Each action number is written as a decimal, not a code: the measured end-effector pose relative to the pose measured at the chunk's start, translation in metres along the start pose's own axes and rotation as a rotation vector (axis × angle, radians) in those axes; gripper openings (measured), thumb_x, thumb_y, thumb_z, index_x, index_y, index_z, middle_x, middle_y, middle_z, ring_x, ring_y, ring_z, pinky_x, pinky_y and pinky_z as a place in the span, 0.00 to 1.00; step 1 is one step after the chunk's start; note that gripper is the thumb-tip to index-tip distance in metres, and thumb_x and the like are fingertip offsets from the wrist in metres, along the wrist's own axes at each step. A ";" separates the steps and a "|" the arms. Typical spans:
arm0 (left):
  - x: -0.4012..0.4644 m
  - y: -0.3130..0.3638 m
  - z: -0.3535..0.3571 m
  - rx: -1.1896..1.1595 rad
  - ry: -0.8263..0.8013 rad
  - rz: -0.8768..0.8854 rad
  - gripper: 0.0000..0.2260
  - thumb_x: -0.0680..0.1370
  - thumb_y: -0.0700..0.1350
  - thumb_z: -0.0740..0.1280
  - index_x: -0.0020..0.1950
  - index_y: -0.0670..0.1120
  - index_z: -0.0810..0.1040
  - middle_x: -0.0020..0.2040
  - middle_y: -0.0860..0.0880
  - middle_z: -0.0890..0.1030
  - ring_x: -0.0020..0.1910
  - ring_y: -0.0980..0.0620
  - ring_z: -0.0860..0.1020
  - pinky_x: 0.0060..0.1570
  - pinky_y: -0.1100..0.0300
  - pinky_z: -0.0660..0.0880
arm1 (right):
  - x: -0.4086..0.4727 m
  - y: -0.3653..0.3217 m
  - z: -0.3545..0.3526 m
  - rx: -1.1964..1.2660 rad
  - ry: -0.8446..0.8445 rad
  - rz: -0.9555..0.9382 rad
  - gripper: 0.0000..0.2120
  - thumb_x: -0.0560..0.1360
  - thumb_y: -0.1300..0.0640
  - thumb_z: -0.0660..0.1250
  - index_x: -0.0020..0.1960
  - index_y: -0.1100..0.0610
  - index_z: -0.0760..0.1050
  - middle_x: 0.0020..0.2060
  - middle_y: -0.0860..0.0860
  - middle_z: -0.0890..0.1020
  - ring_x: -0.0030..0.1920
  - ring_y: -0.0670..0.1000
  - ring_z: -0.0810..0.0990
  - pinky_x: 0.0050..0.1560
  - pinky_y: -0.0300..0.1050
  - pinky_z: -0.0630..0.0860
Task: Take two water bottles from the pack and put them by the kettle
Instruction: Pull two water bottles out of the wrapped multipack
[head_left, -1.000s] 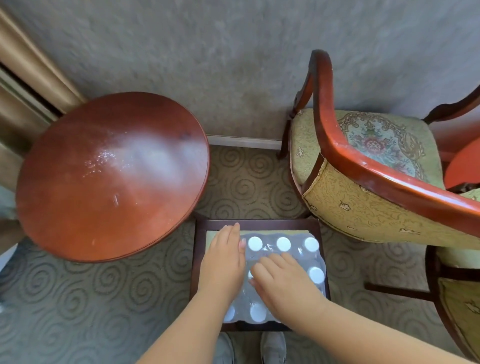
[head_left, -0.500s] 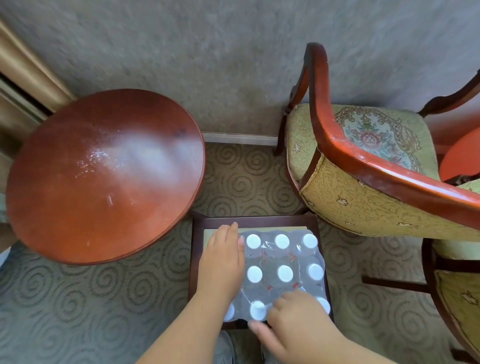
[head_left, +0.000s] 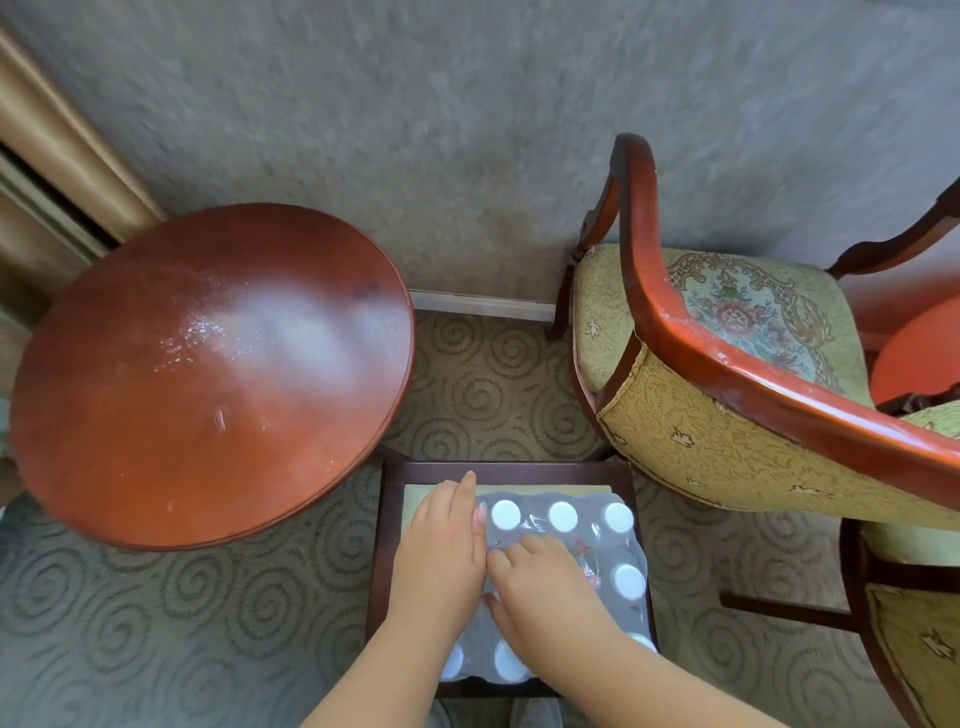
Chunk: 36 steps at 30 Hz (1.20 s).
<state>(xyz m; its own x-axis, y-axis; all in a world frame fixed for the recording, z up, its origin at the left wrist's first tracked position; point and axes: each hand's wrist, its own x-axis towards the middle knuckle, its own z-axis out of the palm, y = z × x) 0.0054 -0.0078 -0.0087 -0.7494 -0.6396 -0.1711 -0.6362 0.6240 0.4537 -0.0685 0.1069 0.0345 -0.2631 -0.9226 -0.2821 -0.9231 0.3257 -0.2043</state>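
Note:
A shrink-wrapped pack of water bottles (head_left: 582, 525) with white caps sits on a small dark wooden stool (head_left: 509, 470) on the floor below me. My left hand (head_left: 441, 551) lies flat on the pack's left side, fingers together and pointing away from me. My right hand (head_left: 545, 592) rests on the pack's middle, its fingers bent onto the plastic wrap between the caps. Both hands cover several caps. No single bottle is lifted out. No kettle is in view.
A round red-brown table (head_left: 208, 374) stands left of the stool. An upholstered wooden armchair (head_left: 727, 374) stands to the right, its curved arm rail overhanging. A second chair (head_left: 914, 639) is at the right edge. Patterned carpet covers the floor and a grey wall rises behind.
My right hand went from the pack's near edge back to its middle, covering the centre caps again. My left hand stayed flat on the left side.

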 end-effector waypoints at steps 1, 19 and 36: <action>0.000 -0.001 0.000 -0.009 0.000 0.000 0.23 0.84 0.52 0.53 0.76 0.47 0.71 0.60 0.53 0.79 0.58 0.52 0.76 0.56 0.57 0.76 | -0.005 0.001 -0.005 0.047 0.048 -0.002 0.16 0.55 0.48 0.85 0.31 0.52 0.79 0.25 0.46 0.80 0.28 0.51 0.80 0.34 0.39 0.79; 0.001 0.015 -0.069 -0.632 -0.217 -0.157 0.16 0.88 0.47 0.57 0.76 0.56 0.70 0.81 0.55 0.62 0.82 0.57 0.47 0.77 0.54 0.47 | -0.056 0.054 -0.218 0.599 0.505 0.285 0.05 0.72 0.56 0.76 0.38 0.52 0.83 0.34 0.48 0.85 0.39 0.48 0.83 0.42 0.50 0.78; -0.029 0.070 -0.179 -0.494 0.175 0.051 0.21 0.65 0.57 0.77 0.56 0.60 0.77 0.48 0.63 0.83 0.47 0.66 0.81 0.40 0.70 0.75 | -0.018 -0.016 -0.241 0.817 0.564 0.106 0.27 0.77 0.30 0.60 0.40 0.54 0.76 0.31 0.49 0.77 0.33 0.47 0.75 0.35 0.47 0.72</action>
<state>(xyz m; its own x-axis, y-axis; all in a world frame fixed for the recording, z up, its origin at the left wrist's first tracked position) 0.0152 -0.0261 0.1851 -0.7086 -0.7056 -0.0086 -0.4056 0.3973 0.8232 -0.1159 0.0689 0.2685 -0.6232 -0.7748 0.1064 -0.4665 0.2592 -0.8457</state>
